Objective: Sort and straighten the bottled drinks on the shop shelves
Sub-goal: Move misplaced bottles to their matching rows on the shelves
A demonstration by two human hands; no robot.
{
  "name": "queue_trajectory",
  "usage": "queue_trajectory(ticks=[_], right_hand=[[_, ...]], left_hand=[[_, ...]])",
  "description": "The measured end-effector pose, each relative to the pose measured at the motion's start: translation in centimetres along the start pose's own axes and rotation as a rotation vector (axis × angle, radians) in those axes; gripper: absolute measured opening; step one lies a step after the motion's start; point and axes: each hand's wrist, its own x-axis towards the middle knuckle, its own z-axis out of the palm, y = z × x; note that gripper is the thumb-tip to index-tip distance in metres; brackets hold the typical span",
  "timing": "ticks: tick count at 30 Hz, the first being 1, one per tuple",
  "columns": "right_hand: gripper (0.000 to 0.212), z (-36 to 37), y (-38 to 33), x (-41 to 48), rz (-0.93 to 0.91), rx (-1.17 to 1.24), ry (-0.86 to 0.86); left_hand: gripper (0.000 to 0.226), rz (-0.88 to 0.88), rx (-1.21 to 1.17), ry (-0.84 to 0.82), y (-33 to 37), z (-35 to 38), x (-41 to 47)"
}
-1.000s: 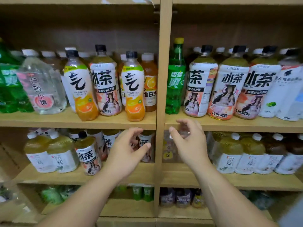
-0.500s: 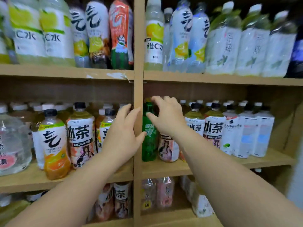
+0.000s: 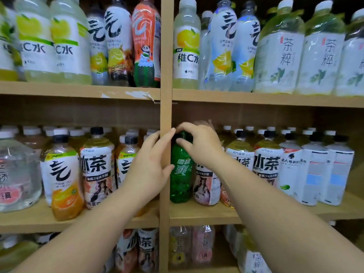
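My left hand (image 3: 149, 170), fingers apart and holding nothing, spreads before the wooden upright (image 3: 166, 75), while my right hand (image 3: 202, 144) clamps its fingers round the top of the green bottle (image 3: 180, 174), upright on the middle shelf (image 3: 197, 213), squeezed between upright and tea bottle (image 3: 206, 186).

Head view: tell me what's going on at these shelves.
A person is tidying shop shelves packed with bottled drinks. The right hand grips the top of a green bottle standing upright on the middle shelf, just right of the wooden divider. The left hand is open in front of that divider, holding nothing.
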Motion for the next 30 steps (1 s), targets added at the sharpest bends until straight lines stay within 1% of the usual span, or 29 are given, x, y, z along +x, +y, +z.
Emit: queue_trajectory(ticks=[3, 5, 9, 12, 14, 17, 20, 22, 26, 28, 30], right_hand=[[0.019, -0.2, 0.3, -1.5, -0.055, 0.081, 0.116], [0.019, -0.7, 0.2, -2.4, -0.108, 0.120, 0.160], [0.022, -3.3, -0.9, -3.5, -0.112, 0.166, 0.158], [0.022, -6.2, -2.4, -4.2, -0.066, 0.221, 0.131], [0.022, -7.9, -3.6, -5.0, -0.049, 0.264, 0.131], [0.021, -9.7, -5.1, -6.5, -0.038, 0.261, 0.152], [0.021, -11.3, -5.5, -8.2, -0.002, 0.239, 0.153], [0.021, -12.2, -5.1, -9.3, 0.021, 0.204, 0.153], [0.021, -13.9, -3.1, -10.8, 0.028, 0.166, 0.134], [0.021, -14.9, -1.7, -10.9, 0.011, 0.163, 0.125], [0.022, -16.2, -0.1, -10.6, 0.003, 0.169, 0.109]], left_hand=[[0.087, 0.017, 0.007, 0.015, -0.2, 0.3, -0.4], [0.078, 0.036, 0.021, 0.038, -0.2, 0.4, -0.8], [0.068, 0.063, 0.035, 0.150, 0.9, 0.2, -1.9], [0.074, 0.101, 0.062, 0.194, 2.6, -0.3, -2.5], [0.076, 0.110, -0.024, 0.130, 3.8, -0.5, -2.9], [0.086, 0.047, -0.257, -0.035, 5.5, -0.5, -3.6], [0.088, 0.050, -0.373, -0.097, 6.8, -0.2, -4.2], [0.082, 0.046, -0.388, -0.134, 7.8, 0.1, -4.6], [0.063, 0.012, -0.449, -0.221, 10.4, 2.0, -5.1], [0.055, 0.005, -0.485, -0.211, 12.0, 3.2, -4.8], [0.053, 0.009, -0.499, -0.170, 13.8, 4.3, -4.0]])
